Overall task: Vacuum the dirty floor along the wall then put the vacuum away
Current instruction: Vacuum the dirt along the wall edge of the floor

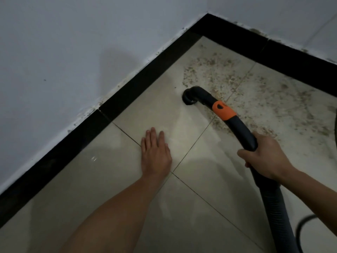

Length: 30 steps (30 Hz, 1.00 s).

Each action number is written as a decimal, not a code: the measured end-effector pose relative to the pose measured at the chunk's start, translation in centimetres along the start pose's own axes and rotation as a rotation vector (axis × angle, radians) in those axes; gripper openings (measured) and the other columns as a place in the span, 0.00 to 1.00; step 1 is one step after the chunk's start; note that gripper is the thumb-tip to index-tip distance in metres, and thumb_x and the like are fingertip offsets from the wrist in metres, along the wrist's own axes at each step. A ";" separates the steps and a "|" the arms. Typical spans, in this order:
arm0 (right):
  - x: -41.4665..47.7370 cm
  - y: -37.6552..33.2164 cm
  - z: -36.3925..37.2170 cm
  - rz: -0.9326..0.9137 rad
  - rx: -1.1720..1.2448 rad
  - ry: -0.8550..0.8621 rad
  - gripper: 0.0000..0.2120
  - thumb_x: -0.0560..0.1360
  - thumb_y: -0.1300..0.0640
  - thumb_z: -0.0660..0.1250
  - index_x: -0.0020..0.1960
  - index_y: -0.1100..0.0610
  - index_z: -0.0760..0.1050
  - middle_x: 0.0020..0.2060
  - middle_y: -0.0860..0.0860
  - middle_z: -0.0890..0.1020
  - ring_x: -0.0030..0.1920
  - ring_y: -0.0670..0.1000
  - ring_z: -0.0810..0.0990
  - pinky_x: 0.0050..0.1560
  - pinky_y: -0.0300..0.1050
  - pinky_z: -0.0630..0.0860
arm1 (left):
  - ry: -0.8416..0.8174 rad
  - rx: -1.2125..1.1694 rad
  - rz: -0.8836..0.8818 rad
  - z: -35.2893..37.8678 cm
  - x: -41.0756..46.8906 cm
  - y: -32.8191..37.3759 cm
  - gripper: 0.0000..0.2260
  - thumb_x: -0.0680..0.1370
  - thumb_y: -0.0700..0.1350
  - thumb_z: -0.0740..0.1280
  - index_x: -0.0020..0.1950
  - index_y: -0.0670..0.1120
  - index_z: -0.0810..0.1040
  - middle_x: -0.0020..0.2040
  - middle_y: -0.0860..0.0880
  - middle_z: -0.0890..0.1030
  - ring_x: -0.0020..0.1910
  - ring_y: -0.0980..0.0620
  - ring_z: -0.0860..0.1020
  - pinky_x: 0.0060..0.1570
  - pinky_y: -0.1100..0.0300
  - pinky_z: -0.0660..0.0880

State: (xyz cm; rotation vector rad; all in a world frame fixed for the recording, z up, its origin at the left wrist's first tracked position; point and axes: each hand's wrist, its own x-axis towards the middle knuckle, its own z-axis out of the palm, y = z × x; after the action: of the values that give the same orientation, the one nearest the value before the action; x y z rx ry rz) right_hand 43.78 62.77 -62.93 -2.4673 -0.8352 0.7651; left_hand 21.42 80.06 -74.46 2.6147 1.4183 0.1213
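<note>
Bracing flat on the pale glossy tiled floor point(200, 207), the left hand point(156, 152) lies with fingers straight, grasping nothing. At its one o'clock, the dark curved plastic vacuum wand with orange collar point(223, 111) has its mouth down on the tile, at the near edge of the gritty brown dirt patch point(246, 83). The right hand point(262, 156) is clenched round the wand's rear end. Risks: grit against the black skirting board point(273, 55), at twelve to two o'clock of the mouth, may be missed; drag from the ribbed hose point(273, 207) may lift the mouth; the palm may slip on smooth tile.

Dark vacuum wand point(235, 123), orange-banded, mouth down on tile; brown debris point(246, 83) beyond.
</note>
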 end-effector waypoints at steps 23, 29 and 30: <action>8.3 -6.0 -2.7 -0.003 0.064 -0.009 0.06 0.72 0.61 0.72 0.41 0.62 0.76 0.25 0.55 0.82 0.23 0.49 0.81 0.26 0.39 0.72 | -0.027 -0.007 -0.016 -0.6 -0.1 0.2 0.25 0.81 0.50 0.45 0.77 0.46 0.60 0.78 0.41 0.56 0.78 0.44 0.52 0.76 0.48 0.50; 3.2 -3.9 -0.9 -0.013 0.060 -0.095 0.06 0.71 0.61 0.72 0.42 0.60 0.76 0.25 0.54 0.83 0.25 0.51 0.83 0.31 0.45 0.76 | -0.030 -0.003 -0.017 -0.4 -0.1 0.1 0.24 0.81 0.49 0.46 0.77 0.46 0.60 0.78 0.41 0.57 0.78 0.44 0.52 0.76 0.48 0.50; 3.6 -4.0 -0.5 -0.013 0.053 -0.067 0.06 0.70 0.60 0.73 0.42 0.59 0.76 0.25 0.53 0.83 0.25 0.51 0.82 0.32 0.45 0.77 | -0.027 -0.004 -0.017 -0.5 -0.1 0.1 0.24 0.81 0.49 0.47 0.77 0.46 0.60 0.78 0.41 0.57 0.78 0.44 0.53 0.76 0.48 0.50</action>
State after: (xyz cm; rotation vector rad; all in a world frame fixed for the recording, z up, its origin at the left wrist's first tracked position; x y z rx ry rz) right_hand 44.80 67.92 -61.62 -2.3987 -0.8438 0.8587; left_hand 21.36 79.96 -74.00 2.5905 1.4292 0.0864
